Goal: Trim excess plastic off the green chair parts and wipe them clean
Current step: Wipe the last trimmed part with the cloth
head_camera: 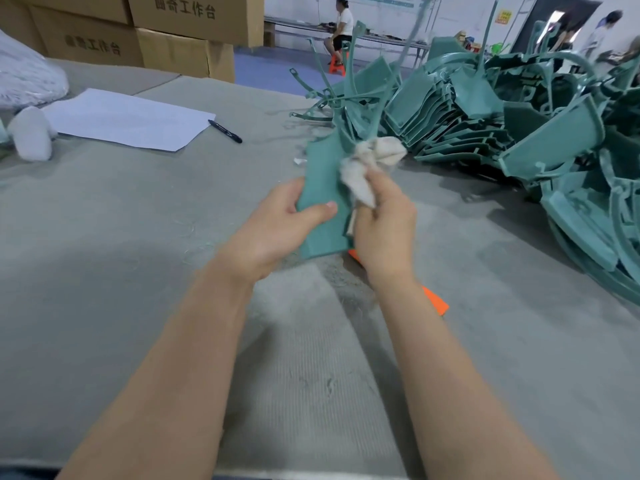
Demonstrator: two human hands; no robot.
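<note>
While the left hand (277,223) grips a green chair part (322,188), the right hand (384,226) clutches a rag (367,161) against it.

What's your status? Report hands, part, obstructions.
Left hand grips part. Right hand holds rag against it. Nothing blocking; pile apart, right.
</note>
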